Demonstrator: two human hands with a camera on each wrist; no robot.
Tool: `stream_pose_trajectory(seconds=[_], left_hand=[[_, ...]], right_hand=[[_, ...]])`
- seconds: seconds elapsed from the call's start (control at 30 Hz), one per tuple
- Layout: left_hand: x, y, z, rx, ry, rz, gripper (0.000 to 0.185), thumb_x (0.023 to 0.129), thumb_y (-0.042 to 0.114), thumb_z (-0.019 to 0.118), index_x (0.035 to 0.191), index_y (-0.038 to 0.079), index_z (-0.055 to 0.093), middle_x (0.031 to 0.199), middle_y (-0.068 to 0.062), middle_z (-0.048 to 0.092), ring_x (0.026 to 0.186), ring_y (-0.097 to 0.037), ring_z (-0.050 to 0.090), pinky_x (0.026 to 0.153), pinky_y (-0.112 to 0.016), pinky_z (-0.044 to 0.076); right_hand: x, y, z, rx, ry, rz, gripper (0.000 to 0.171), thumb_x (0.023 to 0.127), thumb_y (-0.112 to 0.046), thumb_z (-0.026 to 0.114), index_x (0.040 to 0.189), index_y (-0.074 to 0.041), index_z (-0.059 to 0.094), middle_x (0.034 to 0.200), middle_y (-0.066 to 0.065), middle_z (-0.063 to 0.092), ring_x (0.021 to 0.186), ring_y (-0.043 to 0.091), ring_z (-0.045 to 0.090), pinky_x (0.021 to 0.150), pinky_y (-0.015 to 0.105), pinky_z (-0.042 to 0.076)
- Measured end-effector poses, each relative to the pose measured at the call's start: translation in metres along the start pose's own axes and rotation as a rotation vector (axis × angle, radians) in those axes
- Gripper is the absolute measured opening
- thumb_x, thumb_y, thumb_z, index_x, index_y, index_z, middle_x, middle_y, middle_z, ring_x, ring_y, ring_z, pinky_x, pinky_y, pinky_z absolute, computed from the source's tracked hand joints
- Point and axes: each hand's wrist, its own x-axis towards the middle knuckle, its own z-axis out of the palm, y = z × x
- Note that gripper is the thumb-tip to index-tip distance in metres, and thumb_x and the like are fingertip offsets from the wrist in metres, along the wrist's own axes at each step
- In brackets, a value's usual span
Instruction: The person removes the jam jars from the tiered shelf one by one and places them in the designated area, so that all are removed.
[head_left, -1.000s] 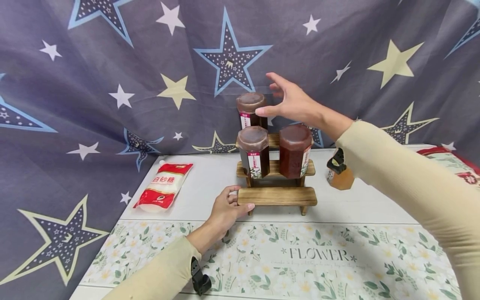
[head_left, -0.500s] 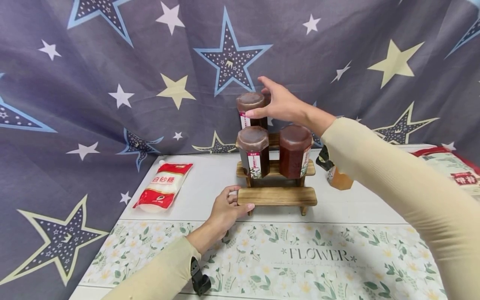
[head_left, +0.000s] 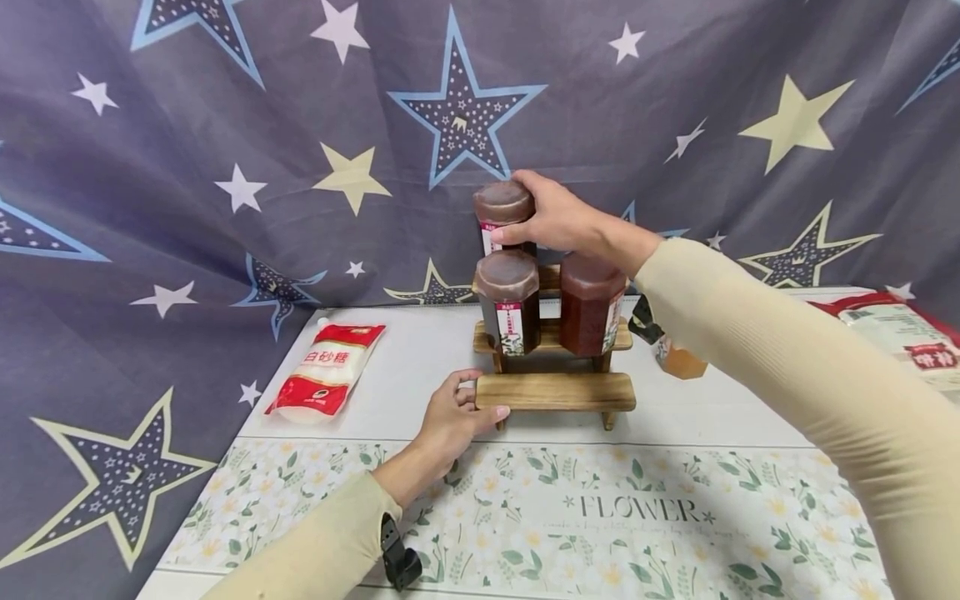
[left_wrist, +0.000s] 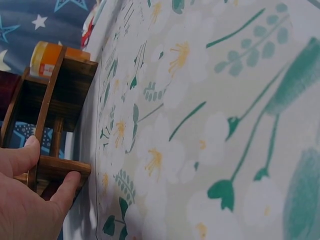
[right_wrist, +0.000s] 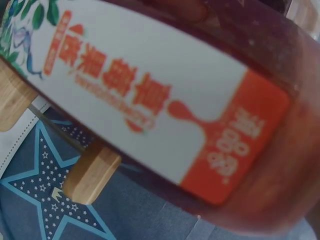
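Note:
A three-step wooden rack (head_left: 555,392) stands on the table, and my left hand (head_left: 448,421) grips the left end of its lowest step, thumb in front. On the top step is a dark jar (head_left: 501,200) with a brown lid; my right hand (head_left: 558,218) holds it from the right, thumb across its front, other fingers partly hidden behind. The middle step bears a second dark jar (head_left: 506,287) and a red jar (head_left: 588,312). In the right wrist view a labelled red jar (right_wrist: 135,85) fills the picture and hides the hand. The lowest step is bare.
A bag of white sugar (head_left: 327,371) lies at the left. An amber jar (head_left: 682,360) stands right of the rack, under the right forearm. A red and white bag (head_left: 900,329) lies at the far right. Starry cloth (head_left: 345,108) hangs close behind the rack.
My right hand has moved left and down from beside the top jar and closed on it. The left hand has stayed on the rack. The jars have not visibly moved.

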Motion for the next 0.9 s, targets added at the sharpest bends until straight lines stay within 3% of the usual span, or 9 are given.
stream_pose_trajectory(seconds=[0.4,0.73,0.9], left_hand=[[-0.0011,0.0024,0.0003,0.010,0.003,-0.001,0.070,0.081,0.005,0.077,0.140,0.006,0.040,0.114,-0.015,0.063,0.085,-0.016,0.063,0.075,-0.030,0.054],[0.0004,0.0021,0.0004,0.018,0.003,-0.005,0.070,0.081,0.006,0.078,0.140,0.006,0.040,0.115,-0.016,0.062,0.086,-0.017,0.062,0.076,-0.031,0.054],[0.0002,0.0022,0.0002,0.022,0.002,-0.007,0.070,0.081,0.006,0.078,0.139,0.005,0.040,0.115,-0.016,0.062,0.086,-0.017,0.062,0.076,-0.032,0.054]], right_hand=[[0.0003,-0.0015,-0.0020,0.026,0.011,0.010,0.079,0.082,-0.023,0.078,0.145,-0.006,0.033,0.129,0.014,0.051,0.112,0.024,0.052,0.097,0.035,0.043],[0.0007,-0.0010,-0.0010,0.003,0.077,0.003,0.079,0.077,-0.026,0.081,0.141,-0.005,0.040,0.125,0.013,0.055,0.108,0.023,0.054,0.095,0.034,0.043],[-0.0027,-0.0007,-0.0021,0.012,0.139,-0.021,0.073,0.075,-0.027,0.082,0.136,-0.006,0.046,0.119,0.010,0.058,0.101,0.021,0.056,0.087,0.032,0.046]])
